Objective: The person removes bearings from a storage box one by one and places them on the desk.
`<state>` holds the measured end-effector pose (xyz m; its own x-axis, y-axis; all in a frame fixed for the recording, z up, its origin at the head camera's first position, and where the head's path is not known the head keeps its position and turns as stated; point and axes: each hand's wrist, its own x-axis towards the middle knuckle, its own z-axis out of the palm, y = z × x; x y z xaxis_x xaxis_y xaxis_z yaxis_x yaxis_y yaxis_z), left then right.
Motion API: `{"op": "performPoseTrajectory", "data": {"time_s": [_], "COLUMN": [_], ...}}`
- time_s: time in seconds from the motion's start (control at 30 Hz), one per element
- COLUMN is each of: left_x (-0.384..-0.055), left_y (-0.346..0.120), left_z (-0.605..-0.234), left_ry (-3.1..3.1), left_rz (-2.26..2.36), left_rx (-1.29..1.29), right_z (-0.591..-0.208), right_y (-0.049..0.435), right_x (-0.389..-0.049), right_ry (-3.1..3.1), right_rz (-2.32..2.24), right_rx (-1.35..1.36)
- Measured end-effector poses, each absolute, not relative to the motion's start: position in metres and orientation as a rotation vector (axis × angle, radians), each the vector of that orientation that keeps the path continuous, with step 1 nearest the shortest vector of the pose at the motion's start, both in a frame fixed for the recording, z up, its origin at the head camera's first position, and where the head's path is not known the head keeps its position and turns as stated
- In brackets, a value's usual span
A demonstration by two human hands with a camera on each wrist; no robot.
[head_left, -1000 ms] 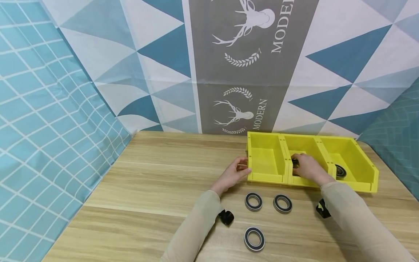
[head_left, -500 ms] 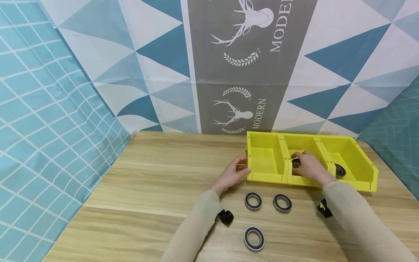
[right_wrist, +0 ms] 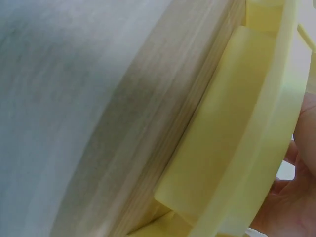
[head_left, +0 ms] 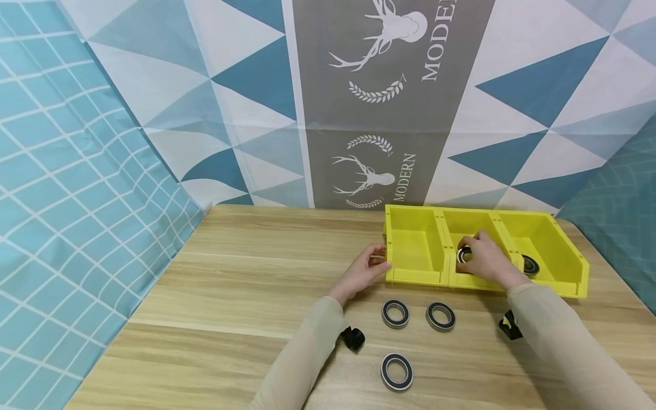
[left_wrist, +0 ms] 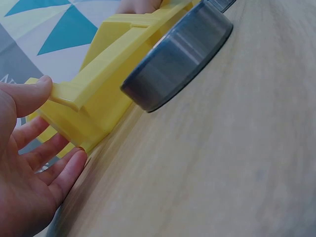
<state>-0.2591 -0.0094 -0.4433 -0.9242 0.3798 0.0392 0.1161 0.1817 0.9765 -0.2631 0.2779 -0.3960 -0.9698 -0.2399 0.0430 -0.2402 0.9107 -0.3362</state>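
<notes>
My left hand (head_left: 359, 274) holds the outer left corner of a row of yellow storage bins (head_left: 416, 278). In the left wrist view, the thumb lies on the rim while the fingers (left_wrist: 47, 153) touch the side wall. My right hand (head_left: 488, 261) reaches into the middle bin and pinches a ball bearing (head_left: 459, 255), raised on edge. The right wrist view shows only part of that hand (right_wrist: 289, 210) behind the bin's wall; the bearing is hidden there. Another bearing (head_left: 531, 266) lies in the right bin, partly covered by the divider.
Three bearings lie on the wooden table in front of the bins: one at left (head_left: 384, 315), one at right (head_left: 430, 318) and one nearer (head_left: 384, 374). A patterned cloth wall (head_left: 353, 193) stands behind the table. Black wrist gear (head_left: 353, 338) hangs by each sleeve.
The bearing in my right hand has tilted up and its ring now shows more. The right hand has shifted slightly; the left hand stays at the bin corner.
</notes>
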Motion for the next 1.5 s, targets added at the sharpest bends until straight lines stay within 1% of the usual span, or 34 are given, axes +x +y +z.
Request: {"op": "performPoseTrajectory", "data": {"time_s": [0.3,0.47,0.57,0.7,1.1,1.5], "left_x": [-0.259,-0.248,-0.249,-0.258,-0.258,-0.258], "left_y": [-0.01,-0.012,-0.011,-0.008,-0.009,-0.01], "left_z": [-0.443,-0.426,-0.428,-0.443,-0.444,-0.441], "left_ry": [2.201,2.192,2.202,2.21,2.232,2.186], "left_rz": [1.854,1.854,1.851,1.84,1.838,1.856], "left_rx": [0.473,0.493,0.488,0.473,0.48,0.472], "right_z": [-0.391,-0.388,-0.386,-0.382,-0.37,-0.368], "right_y": [0.276,0.277,0.279,0.282,0.279,0.269], "right_x": [-0.262,-0.258,-0.254,-0.248,-0.232,-0.215], "right_ry": [-3.031,-3.007,-2.999,-2.999,-2.946,-2.933], "right_rz": [0.442,0.448,0.474,0.477,0.396,0.395], "right_rx": [0.461,0.467,0.442,0.402,0.431,0.484]}}
